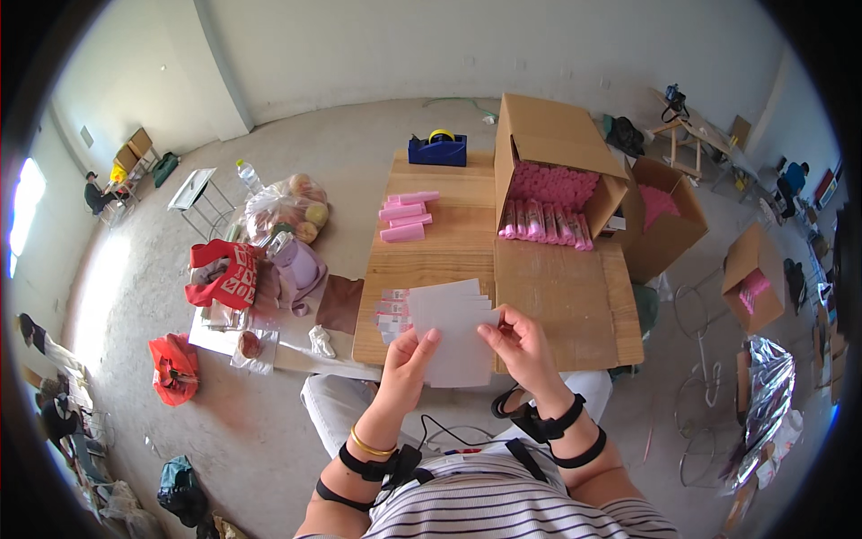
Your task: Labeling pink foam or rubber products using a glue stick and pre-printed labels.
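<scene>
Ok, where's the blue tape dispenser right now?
In the head view, the blue tape dispenser sits at the far left corner of the wooden table, left of the open cardboard box and beyond the pink packets.

Both forearms enter from the lower edge, raised, each wrist strapped with black bands. Left hand (pixel 406 364) is closed in a pinch, thumb uppermost. Right hand (pixel 523 346) is likewise pinched, thumb pointing toward the left fingertips (pixel 431 339).
</scene>
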A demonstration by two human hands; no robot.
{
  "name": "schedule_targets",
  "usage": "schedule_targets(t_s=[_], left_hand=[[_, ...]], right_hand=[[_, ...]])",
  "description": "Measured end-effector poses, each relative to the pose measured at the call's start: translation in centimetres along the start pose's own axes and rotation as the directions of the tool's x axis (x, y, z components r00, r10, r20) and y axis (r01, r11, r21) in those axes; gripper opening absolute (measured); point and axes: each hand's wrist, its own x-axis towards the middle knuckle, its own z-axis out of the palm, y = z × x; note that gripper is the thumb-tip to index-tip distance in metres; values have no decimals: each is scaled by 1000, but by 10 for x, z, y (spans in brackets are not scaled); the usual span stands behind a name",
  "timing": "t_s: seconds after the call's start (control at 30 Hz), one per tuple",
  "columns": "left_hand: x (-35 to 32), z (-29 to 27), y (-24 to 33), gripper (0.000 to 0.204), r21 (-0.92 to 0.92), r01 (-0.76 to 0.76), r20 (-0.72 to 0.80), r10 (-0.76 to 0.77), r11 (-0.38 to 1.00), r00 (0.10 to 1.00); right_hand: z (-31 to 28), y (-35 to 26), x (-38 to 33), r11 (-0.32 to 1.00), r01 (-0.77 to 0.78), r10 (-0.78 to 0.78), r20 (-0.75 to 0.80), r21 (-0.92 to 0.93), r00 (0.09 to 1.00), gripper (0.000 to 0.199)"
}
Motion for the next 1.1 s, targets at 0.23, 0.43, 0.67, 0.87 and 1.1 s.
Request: schedule_targets(t_s=[0.23, 0.43, 0.67, 0.87, 1.1], left_hand=[[-7, 13, 3, 30, 124, -89, 3, 89, 988, 996], [-14, 12, 7, 35, -20, -4, -26, 4, 1000, 1000], [-13, 1, 4, 37, -140, 2, -57, -10, 990, 998], [-12, -30, 2, 39, -145, 3, -133, -23, 989, 991], [-20, -126, 10, 42, 741, 4, -458, 501, 671, 734]], right_hand=[[4, -14, -7, 996, -19, 27, -87, 90, 996, 16], [2, -9, -6, 997, 1, 8, -107, 83, 994, 14], [13, -2, 0, 963, -90, 107, -54, 253, 993, 14], [33, 29, 9, 945, -180, 193, -21, 273, 981, 14], [69, 108, 43, 944, -280, 288, -26, 174, 957, 17]])
